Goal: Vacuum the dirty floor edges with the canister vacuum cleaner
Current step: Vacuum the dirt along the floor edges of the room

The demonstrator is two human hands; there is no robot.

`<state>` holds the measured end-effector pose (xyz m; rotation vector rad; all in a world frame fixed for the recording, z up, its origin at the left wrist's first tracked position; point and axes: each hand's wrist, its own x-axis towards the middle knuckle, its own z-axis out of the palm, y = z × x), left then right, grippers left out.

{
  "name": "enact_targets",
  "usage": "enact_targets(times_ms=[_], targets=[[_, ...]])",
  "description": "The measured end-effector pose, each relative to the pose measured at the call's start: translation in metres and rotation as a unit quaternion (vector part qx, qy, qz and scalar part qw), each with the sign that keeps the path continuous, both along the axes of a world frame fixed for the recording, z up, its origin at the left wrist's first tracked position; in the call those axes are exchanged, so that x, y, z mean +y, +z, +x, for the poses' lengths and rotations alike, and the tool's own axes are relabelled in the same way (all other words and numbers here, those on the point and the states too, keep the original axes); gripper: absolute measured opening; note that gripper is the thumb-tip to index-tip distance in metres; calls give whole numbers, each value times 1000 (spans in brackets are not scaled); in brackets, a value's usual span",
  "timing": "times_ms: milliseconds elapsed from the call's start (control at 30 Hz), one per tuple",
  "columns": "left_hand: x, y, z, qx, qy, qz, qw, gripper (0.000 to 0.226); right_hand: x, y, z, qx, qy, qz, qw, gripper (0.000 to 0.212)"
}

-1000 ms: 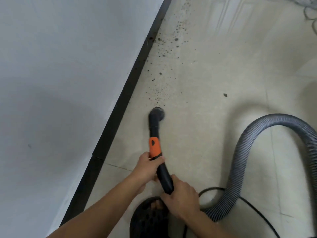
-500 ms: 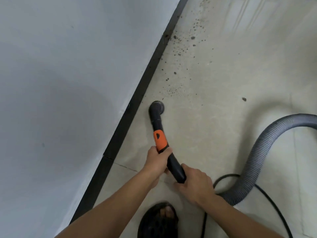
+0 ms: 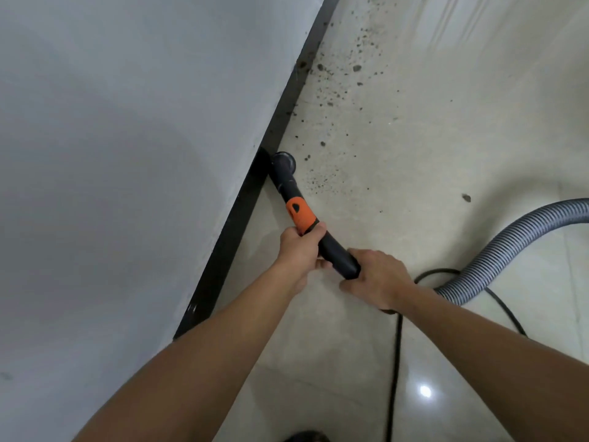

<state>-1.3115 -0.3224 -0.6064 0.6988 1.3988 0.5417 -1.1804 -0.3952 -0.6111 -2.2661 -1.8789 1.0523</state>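
the left hand (image 3: 299, 247) has its fingers (image 3: 314, 234) curled around the black vacuum tube (image 3: 334, 253), just behind the orange collar (image 3: 299, 215). the right hand (image 3: 377, 277) grips the tube's rear end, near the grey ribbed hose (image 3: 497, 250). the round nozzle (image 3: 283, 164) rests on the tiled floor (image 3: 414, 161), touching the black baseboard (image 3: 242, 212); dirt crumbs (image 3: 334, 94) lie further along the edge.

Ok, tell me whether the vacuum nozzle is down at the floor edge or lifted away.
Down at the edge: the round nozzle meets the tile right beside the black baseboard, with no gap showing beneath it.
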Motion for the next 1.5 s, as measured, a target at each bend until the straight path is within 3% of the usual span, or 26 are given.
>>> enact_targets(times_ms=[333,500,667,867,1333,1500], targets=[[62,14,7,-5,-11,10,1000,27,55,8,-8,59,-87,-11,994,25],[2,-1,-35,45,-34,22,998,33,-10,3,-45,72,-55,-4,996,25],[-88,-4,-78,30,-20,7,999,25,-94,-2,-76,43,-6,23,999,27],[-142,-1,-85,21,-27,-13,999,23,-145,3,-81,27,0,-11,1000,25],[33,1,25,-5,-45,30,999,19,17,2,-1,-7,-113,16,993,23],[45,11,16,30,-66,37,997,21,27,5,-15,24,-143,6,989,24]])
